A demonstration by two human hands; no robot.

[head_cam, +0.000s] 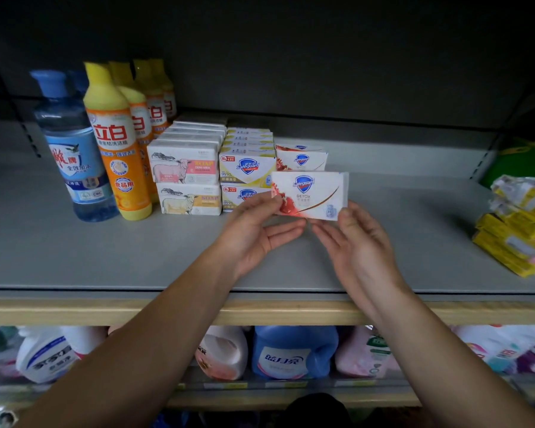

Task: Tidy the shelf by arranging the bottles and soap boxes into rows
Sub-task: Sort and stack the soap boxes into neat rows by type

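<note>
Both my hands hold a white and red Safeguard soap box [311, 194] just above the grey shelf [105, 251]. My left hand [255, 225] pinches its lower left corner and my right hand [357, 239] pinches its lower right corner. Behind it lies another white and red Safeguard box [301, 157]. To the left stand stacked yellow Safeguard boxes [247, 166] and sheep-print soap boxes [184, 166] in rows. Further left a row of yellow and orange bottles [116, 140] runs back, beside a blue bottle [71, 146].
A loose pile of yellow wrapped soap bars [518, 230] lies at the shelf's right end, with a green pack [519, 160] behind it. The lower shelf holds several detergent jugs [294, 350]. A wooden edge strip [74, 312] fronts the shelf.
</note>
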